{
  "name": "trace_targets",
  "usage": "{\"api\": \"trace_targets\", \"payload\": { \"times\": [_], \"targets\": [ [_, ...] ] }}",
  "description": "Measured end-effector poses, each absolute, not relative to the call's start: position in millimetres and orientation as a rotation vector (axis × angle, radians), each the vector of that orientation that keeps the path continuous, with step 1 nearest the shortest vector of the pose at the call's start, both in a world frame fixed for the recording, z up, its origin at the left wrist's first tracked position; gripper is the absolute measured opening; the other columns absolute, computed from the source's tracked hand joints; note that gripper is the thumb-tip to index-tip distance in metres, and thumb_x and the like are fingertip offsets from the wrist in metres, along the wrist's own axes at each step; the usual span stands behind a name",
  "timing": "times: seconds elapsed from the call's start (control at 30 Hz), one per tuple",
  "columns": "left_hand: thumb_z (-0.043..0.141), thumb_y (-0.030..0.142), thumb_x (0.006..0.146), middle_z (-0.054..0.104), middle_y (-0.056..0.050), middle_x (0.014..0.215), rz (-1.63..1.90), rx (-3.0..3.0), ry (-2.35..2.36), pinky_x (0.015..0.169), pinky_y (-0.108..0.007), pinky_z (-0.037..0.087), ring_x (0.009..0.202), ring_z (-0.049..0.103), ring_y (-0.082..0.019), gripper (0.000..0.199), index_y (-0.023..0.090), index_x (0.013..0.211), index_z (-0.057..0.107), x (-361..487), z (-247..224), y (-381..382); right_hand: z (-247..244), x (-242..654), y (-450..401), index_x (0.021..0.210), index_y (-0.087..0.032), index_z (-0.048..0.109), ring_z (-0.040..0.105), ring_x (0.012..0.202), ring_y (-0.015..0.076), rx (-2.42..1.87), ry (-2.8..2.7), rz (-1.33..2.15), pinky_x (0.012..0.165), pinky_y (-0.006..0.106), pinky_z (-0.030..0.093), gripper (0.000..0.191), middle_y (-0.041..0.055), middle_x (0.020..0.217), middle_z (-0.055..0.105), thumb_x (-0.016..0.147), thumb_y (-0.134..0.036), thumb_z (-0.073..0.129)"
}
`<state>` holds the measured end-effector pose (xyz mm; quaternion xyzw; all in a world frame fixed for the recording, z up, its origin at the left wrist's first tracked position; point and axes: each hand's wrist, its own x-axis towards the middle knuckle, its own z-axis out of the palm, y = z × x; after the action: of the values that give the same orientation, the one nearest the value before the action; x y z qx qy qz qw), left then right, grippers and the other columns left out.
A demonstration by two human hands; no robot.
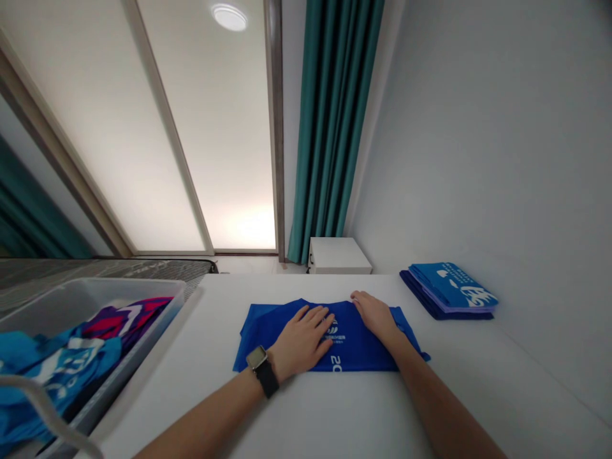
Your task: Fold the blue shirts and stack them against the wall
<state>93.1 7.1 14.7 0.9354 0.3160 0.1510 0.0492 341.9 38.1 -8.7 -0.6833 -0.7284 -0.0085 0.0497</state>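
Note:
A blue printed shirt (pixel 354 350), folded into a wide flat strip, lies on the white table (pixel 315 414). White lettering shows on its middle, partly covered by my fingers. My left hand (pixel 303 338), with a dark-banded watch (pixel 262 370) on the wrist, rests flat on the cloth left of the print, fingers spread. At the far edge of the shirt, right of the print, lies my right hand (pixel 375 314), its fingers stretched out and close together. Neither hand visibly grips anything.
Folded shirts (pixel 449 290) are stacked on the table's right, by the wall. At the left stands a clear plastic bin (pixel 179 290) with loose blue and red-purple clothes (pixel 129 322). A grey curved bar (pixel 43 401) crosses the lower left corner. Beyond the table is a white cabinet (pixel 339 255).

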Motion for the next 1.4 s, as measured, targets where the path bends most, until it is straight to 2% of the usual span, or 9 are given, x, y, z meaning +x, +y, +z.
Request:
{"api": "trace_targets", "payload": {
  "times": [0.23,0.33,0.47,0.6,0.73,0.87,0.97,1.17,1.4],
  "targets": [
    [0.036,0.046,0.098,0.033,-0.007,0.154,0.406,2.792,1.043,0.117,-0.047,0.019,0.143,0.026,-0.023,0.053,0.025,0.147,0.034,87,-10,9,5,330,23,0.114,-0.018,0.061,0.055,0.109,0.0274,-1.960,-2.267,-0.236,0.094,0.040,0.039,0.031,0.0146,0.113,0.063,0.096,-0.021,0.036],
    [0.037,0.046,0.098,0.034,-0.006,0.154,0.401,2.789,1.048,0.118,-0.047,0.017,0.143,0.027,-0.022,0.053,0.027,0.147,0.034,81,-9,10,-4,307,10,0.130,-0.017,0.054,0.048,0.123,0.0257,-1.739,-2.320,-0.155,0.104,0.041,0.035,0.039,0.0137,0.131,0.056,0.098,-0.026,0.033],
    [0.038,0.043,0.098,0.035,-0.005,0.153,0.382,2.787,1.074,0.118,-0.049,0.014,0.143,0.027,-0.022,0.051,0.029,0.147,0.034,63,-5,11,-22,278,-5,0.145,-0.015,0.038,0.030,0.140,0.0241,-1.586,-2.417,-0.007,0.114,0.042,0.025,0.052,0.0115,0.152,0.036,0.099,-0.039,0.031],
    [0.037,0.044,0.098,0.033,-0.004,0.154,0.346,2.777,1.137,0.117,-0.051,0.015,0.143,0.025,-0.024,0.051,0.030,0.147,0.033,38,-3,10,-26,266,-11,0.149,-0.013,0.032,0.022,0.144,0.0230,-1.586,-2.475,0.086,0.117,0.044,0.020,0.058,0.0117,0.155,0.027,0.099,-0.044,0.028],
    [0.038,0.044,0.098,0.037,-0.005,0.152,0.383,2.718,1.175,0.117,-0.047,0.020,0.141,0.031,-0.022,0.050,0.029,0.146,0.037,11,2,13,-23,263,-12,0.150,-0.015,0.030,0.020,0.144,0.0221,-1.587,-2.487,0.119,0.118,0.044,0.017,0.059,0.0107,0.156,0.025,0.099,-0.046,0.026],
    [0.036,0.038,0.098,0.060,-0.007,0.131,0.569,2.528,1.335,0.106,-0.040,0.039,0.120,0.054,-0.022,0.041,0.023,0.131,0.054,-25,8,31,-22,263,-13,0.149,-0.017,0.030,0.021,0.144,0.0228,-1.589,-2.463,0.148,0.118,0.046,0.017,0.059,0.0103,0.155,0.027,0.099,-0.047,0.026],
    [0.038,0.035,0.095,0.068,-0.007,0.108,0.738,2.383,1.413,0.097,-0.039,0.047,0.103,0.061,-0.022,0.034,0.020,0.112,0.064,-50,6,46,-21,267,-11,0.148,-0.021,0.034,0.026,0.143,0.0226,-1.545,-2.456,0.180,0.117,0.047,0.020,0.055,0.0087,0.154,0.032,0.099,-0.045,0.027],
    [0.042,0.033,0.092,0.068,-0.006,0.100,0.800,2.260,1.408,0.095,-0.040,0.046,0.098,0.060,-0.022,0.028,0.021,0.104,0.065,-61,-4,58,-19,298,4,0.135,-0.020,0.051,0.049,0.122,0.0236,-1.633,-2.308,0.002,0.106,0.042,0.035,0.043,0.0114,0.131,0.056,0.097,-0.027,0.030],
    [0.040,0.031,0.094,0.065,-0.009,0.098,0.674,2.450,1.450,0.092,-0.039,0.044,0.096,0.056,-0.023,0.030,0.019,0.104,0.065,-52,3,49,-20,324,11,0.124,-0.016,0.057,0.052,0.105,0.0277,-1.887,-2.266,-0.202,0.090,0.039,0.040,0.036,0.0143,0.113,0.059,0.095,-0.026,0.039]
  ]
}}
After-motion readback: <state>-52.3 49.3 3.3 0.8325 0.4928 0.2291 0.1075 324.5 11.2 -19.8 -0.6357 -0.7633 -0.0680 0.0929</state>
